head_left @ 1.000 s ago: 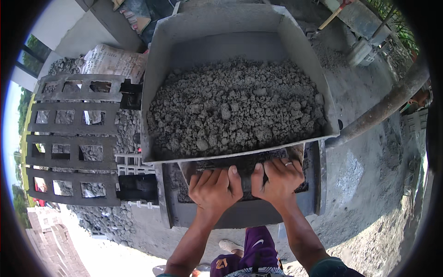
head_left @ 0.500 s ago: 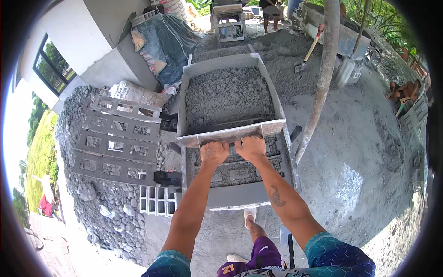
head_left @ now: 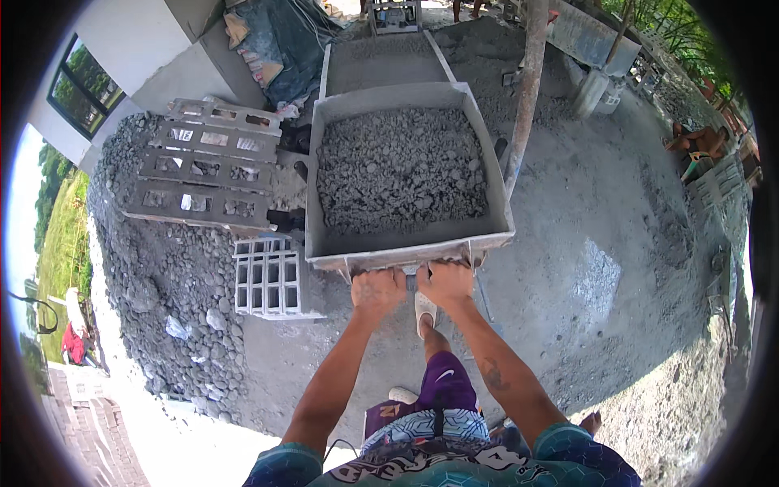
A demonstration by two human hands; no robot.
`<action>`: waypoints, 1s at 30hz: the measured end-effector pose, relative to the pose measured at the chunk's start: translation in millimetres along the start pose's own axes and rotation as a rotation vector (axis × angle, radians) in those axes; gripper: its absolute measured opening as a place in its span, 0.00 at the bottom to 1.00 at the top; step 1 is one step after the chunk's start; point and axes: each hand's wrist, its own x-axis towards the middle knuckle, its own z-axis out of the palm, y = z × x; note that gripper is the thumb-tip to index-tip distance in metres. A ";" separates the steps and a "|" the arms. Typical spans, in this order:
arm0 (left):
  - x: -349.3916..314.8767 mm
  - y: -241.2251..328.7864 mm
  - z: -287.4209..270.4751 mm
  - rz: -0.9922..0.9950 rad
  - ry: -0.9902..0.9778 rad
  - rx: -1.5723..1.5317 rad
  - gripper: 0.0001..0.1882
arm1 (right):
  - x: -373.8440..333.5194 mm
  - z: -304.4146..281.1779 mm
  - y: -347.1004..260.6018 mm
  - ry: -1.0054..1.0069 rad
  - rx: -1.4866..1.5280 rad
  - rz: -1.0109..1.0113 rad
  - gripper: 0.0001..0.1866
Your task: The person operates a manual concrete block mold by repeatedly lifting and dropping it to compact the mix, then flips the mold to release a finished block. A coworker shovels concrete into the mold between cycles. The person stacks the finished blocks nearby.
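A large square metal hopper box (head_left: 324, 258) stands before me, holding damp grey concrete mix (head_left: 402, 166). My left hand (head_left: 378, 290) and my right hand (head_left: 445, 282) are side by side at its near wall. Both are closed into fists, knuckles up, around a handle bar (head_left: 411, 282), of which only a short stretch shows between them. Beyond the box runs a metal bed (head_left: 381, 65) with raised side rails. Whatever lies beneath the box is hidden.
Fresh hollow blocks (head_left: 199, 166) lie in rows on the left, beside a pale standing block (head_left: 272, 276) and a gravel heap (head_left: 174, 308). A slanting pole (head_left: 529, 97) rises right of the box. A metal trough (head_left: 592, 40) is at the far right.
The hopper box has slid toward me with both hands on its handle, now covering the mould slots that showed in front of it. The mix has shifted, and the view has tilted.
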 end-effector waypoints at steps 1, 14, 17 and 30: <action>19.8 7.5 -15.4 -0.072 -0.149 0.010 0.24 | 8.2 -9.9 -3.0 -0.080 -0.006 0.033 0.19; 47.8 -9.7 17.9 0.111 0.327 -0.051 0.17 | 48.7 16.6 4.7 0.267 0.026 -0.206 0.15; 101.7 -20.2 29.4 0.137 0.414 -0.078 0.17 | 105.5 32.9 8.8 0.271 0.036 -0.199 0.14; 422.3 -74.2 47.0 -0.113 -0.054 0.071 0.30 | 420.8 71.7 23.8 -0.093 -0.014 -0.064 0.25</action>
